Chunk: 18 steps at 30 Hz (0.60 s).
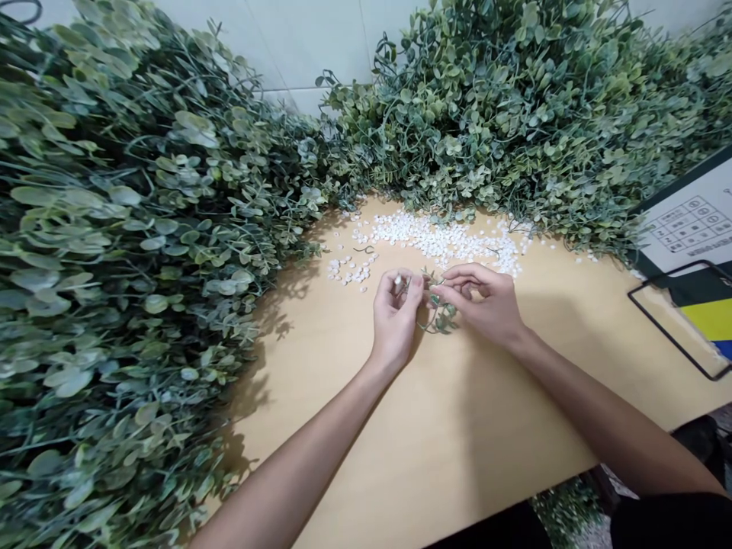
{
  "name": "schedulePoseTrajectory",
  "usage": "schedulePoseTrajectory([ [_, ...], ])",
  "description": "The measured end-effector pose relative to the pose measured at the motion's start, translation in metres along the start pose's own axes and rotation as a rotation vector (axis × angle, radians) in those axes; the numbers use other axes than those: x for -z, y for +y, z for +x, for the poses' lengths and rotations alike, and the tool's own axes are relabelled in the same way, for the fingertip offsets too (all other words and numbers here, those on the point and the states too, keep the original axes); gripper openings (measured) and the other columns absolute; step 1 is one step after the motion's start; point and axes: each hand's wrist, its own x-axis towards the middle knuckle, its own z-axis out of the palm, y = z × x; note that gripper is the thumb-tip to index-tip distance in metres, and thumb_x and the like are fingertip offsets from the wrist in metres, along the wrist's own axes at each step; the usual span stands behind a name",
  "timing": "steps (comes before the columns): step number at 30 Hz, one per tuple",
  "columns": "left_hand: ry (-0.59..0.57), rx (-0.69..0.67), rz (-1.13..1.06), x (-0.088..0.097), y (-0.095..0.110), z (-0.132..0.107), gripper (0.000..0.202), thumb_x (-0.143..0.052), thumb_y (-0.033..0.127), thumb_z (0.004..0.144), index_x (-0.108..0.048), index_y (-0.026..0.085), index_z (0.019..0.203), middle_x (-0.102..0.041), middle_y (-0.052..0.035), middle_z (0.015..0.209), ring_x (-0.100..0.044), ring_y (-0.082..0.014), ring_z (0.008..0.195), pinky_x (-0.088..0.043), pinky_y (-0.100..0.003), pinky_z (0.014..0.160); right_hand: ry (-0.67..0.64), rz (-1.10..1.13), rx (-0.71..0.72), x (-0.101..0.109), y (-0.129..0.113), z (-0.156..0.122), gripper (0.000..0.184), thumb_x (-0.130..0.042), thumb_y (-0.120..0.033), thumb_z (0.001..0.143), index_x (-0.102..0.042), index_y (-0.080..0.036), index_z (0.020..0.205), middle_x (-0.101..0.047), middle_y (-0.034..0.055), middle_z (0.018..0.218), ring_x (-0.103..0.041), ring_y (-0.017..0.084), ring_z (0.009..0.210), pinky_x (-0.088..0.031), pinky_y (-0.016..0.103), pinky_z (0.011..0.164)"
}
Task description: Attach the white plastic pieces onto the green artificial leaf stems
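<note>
Just short of a scatter of small white pieces [440, 238], my two hands meet over the tabletop around a small artificial leaf sprig [441, 319]. My left hand [397, 305] is closed, thumb against fingers, on the sprig's left side, and a small white piece [399, 280] shows at its fingertips. From the right, my right hand [480, 297] pinches the sprig with thumb and fingers. The sprig's green leaves hang down between the hands. My fingers hide part of its stem.
Artificial foliage is heaped high on the left [142, 252] and along the back [486, 114] of the wooden table [366, 457]. A printed board [689, 221] and a black wire frame [675, 328] stand at the right. More greenery [569, 507] lies below the front edge.
</note>
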Motion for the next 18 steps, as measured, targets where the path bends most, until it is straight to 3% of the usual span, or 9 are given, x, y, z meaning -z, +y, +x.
schedulePoseTrajectory([
  [4, -0.035, -0.022, 0.003, -0.001, 0.001, 0.000, 0.054, -0.097, 0.032, 0.065, -0.049, 0.021, 0.088, -0.068, 0.0025, 0.094, -0.068, -0.0102, 0.080, -0.057, -0.024, 0.077, -0.021, 0.170, -0.111, 0.001, -0.004, 0.003, 0.027, -0.086, -0.043, 0.082, -0.076, -0.023, 0.096, -0.078, 0.0030, 0.081, -0.072, 0.018, 0.071, -0.058, 0.030, 0.066],
  [8, -0.016, -0.035, -0.021, 0.003, -0.002, 0.001, 0.044, -0.094, 0.026, 0.069, -0.052, 0.019, 0.083, -0.068, 0.0005, 0.092, -0.070, -0.0112, 0.083, -0.058, -0.025, 0.080, 0.061, 0.199, -0.124, 0.007, -0.001, 0.012, 0.029, -0.074, -0.049, 0.092, -0.072, -0.020, 0.094, -0.077, 0.0038, 0.080, -0.067, 0.014, 0.062, -0.053, 0.027, 0.054],
  [12, 0.006, -0.058, -0.062, 0.003, -0.001, 0.001, 0.036, -0.092, 0.022, 0.071, -0.057, 0.018, 0.081, -0.067, 0.0013, 0.088, -0.072, -0.0125, 0.085, -0.059, -0.026, 0.081, 0.124, -0.101, 0.009, 0.016, 0.017, 0.019, 0.020, -0.076, -0.037, 0.091, -0.073, -0.020, 0.102, -0.078, 0.0043, 0.090, -0.073, 0.017, 0.079, -0.058, 0.029, 0.068],
  [15, 0.022, -0.029, -0.080, 0.001, 0.002, 0.000, 0.037, -0.091, 0.021, 0.070, -0.056, 0.020, 0.082, -0.066, 0.0027, 0.081, -0.077, -0.0184, 0.087, -0.061, -0.030, 0.077, 0.008, -0.353, 0.182, 0.019, 0.030, 0.018, 0.018, -0.073, -0.022, 0.091, -0.073, -0.022, 0.109, -0.078, 0.0045, 0.095, -0.074, 0.019, 0.084, -0.060, 0.034, 0.081],
  [18, 0.037, 0.004, -0.069, 0.001, 0.003, -0.001, 0.038, -0.091, 0.024, 0.070, -0.057, 0.020, 0.086, -0.069, 0.0026, 0.078, -0.077, -0.0190, 0.077, -0.062, -0.030, 0.071, -0.120, -0.467, 0.285, 0.019, 0.037, 0.016, 0.022, -0.067, -0.015, 0.095, -0.072, -0.022, 0.115, -0.077, 0.0072, 0.100, -0.073, 0.023, 0.095, -0.060, 0.039, 0.091],
])
